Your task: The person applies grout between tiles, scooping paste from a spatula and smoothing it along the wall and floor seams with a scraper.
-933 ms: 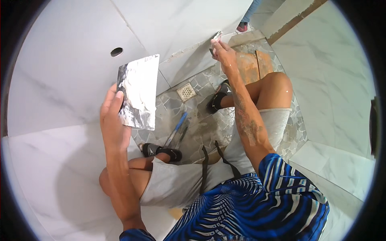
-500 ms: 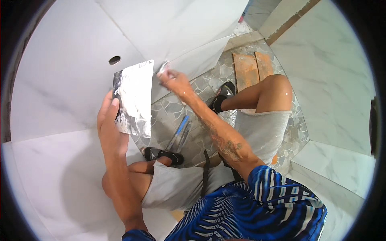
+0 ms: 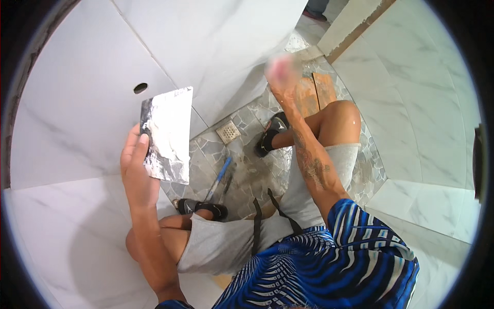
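Note:
My left hand point(image 3: 135, 164) grips a flat rectangular metal plate point(image 3: 175, 121) by its left edge, thumb in front and fingers mostly behind. Thick white paste is smeared over the plate's face, with dark metal showing along one side; any handle behind it is hidden. My right hand point(image 3: 283, 73) is stretched forward beside the lower edge of the white tiled wall point(image 3: 221, 36), above the floor. A blur covers that hand, so neither its fingers nor anything in them can be made out.
A round hole point(image 3: 140, 88) pierces the wall. On the stone-patterned floor are a square drain grate point(image 3: 228, 132), a blue-handled long tool point(image 3: 221, 172) near my left shoe, and orange-brown boards point(image 3: 324, 90) beyond my right leg. Another person's dark shoe point(image 3: 315, 15) shows beyond the doorway.
My right hand has swung away from the plate, forward and to the right along the wall. The plate stays in my left hand, slightly lower in view. The floor drain has come into sight.

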`<action>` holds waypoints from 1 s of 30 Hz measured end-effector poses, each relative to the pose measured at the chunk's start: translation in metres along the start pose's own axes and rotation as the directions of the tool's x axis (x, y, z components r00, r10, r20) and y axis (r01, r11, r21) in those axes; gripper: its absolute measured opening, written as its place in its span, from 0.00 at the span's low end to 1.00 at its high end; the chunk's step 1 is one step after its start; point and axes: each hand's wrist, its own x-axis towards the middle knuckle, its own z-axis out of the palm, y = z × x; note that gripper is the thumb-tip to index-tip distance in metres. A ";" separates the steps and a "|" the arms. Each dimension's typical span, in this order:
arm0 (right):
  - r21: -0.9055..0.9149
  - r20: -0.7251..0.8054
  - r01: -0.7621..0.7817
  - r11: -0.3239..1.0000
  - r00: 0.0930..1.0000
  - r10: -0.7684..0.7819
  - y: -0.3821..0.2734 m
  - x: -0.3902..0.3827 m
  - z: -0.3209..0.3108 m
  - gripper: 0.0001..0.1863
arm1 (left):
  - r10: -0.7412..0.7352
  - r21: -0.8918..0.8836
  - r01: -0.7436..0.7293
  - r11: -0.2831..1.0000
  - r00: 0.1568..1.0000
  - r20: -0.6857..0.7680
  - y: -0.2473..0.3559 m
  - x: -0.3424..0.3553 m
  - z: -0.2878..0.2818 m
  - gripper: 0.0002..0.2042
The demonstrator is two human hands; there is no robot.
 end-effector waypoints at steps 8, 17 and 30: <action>-0.134 0.310 0.002 0.991 0.950 0.040 0.037 0.007 -0.001 0.40 | -0.014 0.024 0.013 1.000 0.999 0.044 0.003 0.000 0.000 0.16; -0.051 0.109 0.123 0.991 0.987 -0.117 -0.012 -0.007 0.021 0.36 | -0.024 -0.010 0.025 1.000 0.998 0.052 0.002 0.003 -0.001 0.18; -0.010 0.248 -0.001 1.000 0.969 0.003 0.016 -0.010 0.017 0.28 | -0.023 0.011 0.023 1.000 0.996 0.084 0.003 0.005 0.003 0.18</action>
